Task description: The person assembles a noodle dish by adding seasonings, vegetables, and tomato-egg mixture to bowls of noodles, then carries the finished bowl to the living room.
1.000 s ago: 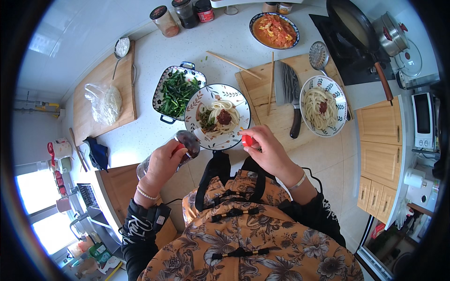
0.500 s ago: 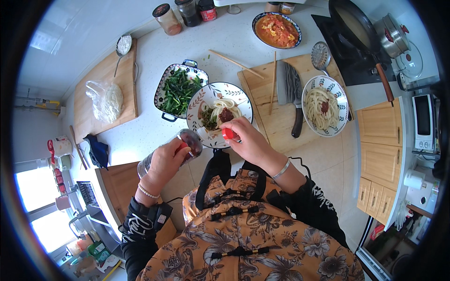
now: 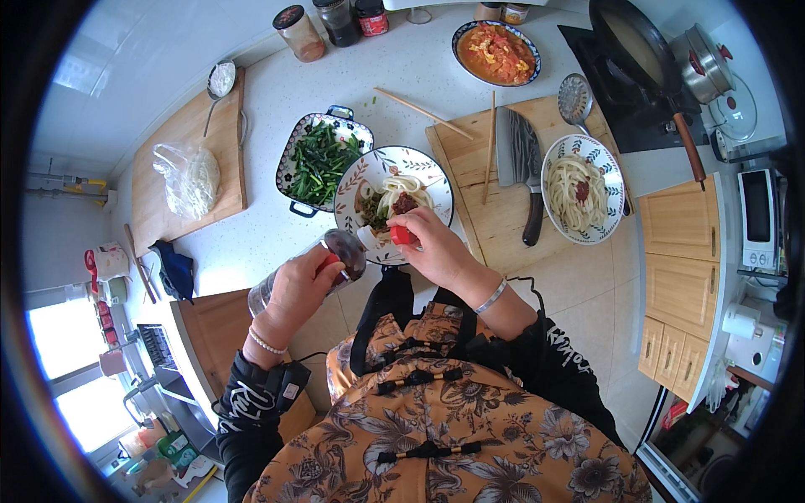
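My left hand [image 3: 295, 289] is wrapped round a clear plastic bottle [image 3: 344, 246] with dark liquid in it, lying tilted with its pale neck toward the right. Between the fingertips of my right hand [image 3: 438, 253] is a red bottle cap [image 3: 403, 236], just right of the bottle's neck; whether they touch I cannot tell. Both hands are over the near rim of a leaf-patterned bowl [image 3: 352, 186]. Inside it lie white noodles [image 3: 406, 189], a dark red sauce [image 3: 406, 204] and chopped greens [image 3: 370, 206].
A handled dish [image 3: 287, 179] of cooked greens stands left of the bowl. On the cutting board [image 3: 465, 180] are a cleaver [image 3: 518, 151], a chopstick and a second noodle bowl [image 3: 616, 201]. Behind sits a plate of tomato and egg [image 3: 496, 54]. A frying pan [image 3: 633, 46] rests on the hob.
My right hand has moved slightly left with the red cap, closer to the bottle's neck. The bottle in my left hand has shifted a little to the right and up.
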A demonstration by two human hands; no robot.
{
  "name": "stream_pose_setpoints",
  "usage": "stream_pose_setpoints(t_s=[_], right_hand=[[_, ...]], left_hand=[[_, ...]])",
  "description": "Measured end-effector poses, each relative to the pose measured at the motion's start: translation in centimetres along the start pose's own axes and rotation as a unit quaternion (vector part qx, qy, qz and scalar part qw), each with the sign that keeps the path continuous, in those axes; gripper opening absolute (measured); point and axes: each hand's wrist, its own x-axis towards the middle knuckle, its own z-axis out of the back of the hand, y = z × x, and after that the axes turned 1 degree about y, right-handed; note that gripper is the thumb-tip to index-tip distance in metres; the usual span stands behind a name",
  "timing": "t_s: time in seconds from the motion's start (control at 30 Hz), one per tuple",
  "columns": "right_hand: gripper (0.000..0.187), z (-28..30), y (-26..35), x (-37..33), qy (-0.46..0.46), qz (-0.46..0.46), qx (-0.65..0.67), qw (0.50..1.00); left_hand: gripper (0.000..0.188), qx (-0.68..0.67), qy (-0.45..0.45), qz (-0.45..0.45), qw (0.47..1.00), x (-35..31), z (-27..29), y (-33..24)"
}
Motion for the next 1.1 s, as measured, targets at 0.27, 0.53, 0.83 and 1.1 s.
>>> stream_pose_setpoints(t_s=[0.27, 0.53, 0.83, 1.1], right_hand=[[0.037, 0.1, 0.5, 0.1, -0.015, 0.005, 0.015, 1.000], [0.032, 1.1, 4.0, 1.2, -0.021, 0.101, 0.070, 0.992], [0.036, 4.4, 9.4, 3.3, 0.069, 0.164, -0.038, 0.983], [0.035, 2.9, 13.5, 7.7, -0.074, 0.210, -0.031, 0.974]], left_hand=[[0.012, -0.037, -0.012, -0.004, 0.999, -0.3, 0.2, 0.2], [0.012, -0.134, -0.002, -0.008, 0.991, -1.0, 1.1, 0.4], [0.012, -0.206, 0.011, -0.040, 0.978, -1.1, 4.0, 0.2], [0.016, -0.277, -0.009, -0.091, 0.956, 1.0, 9.5, 0.4]])
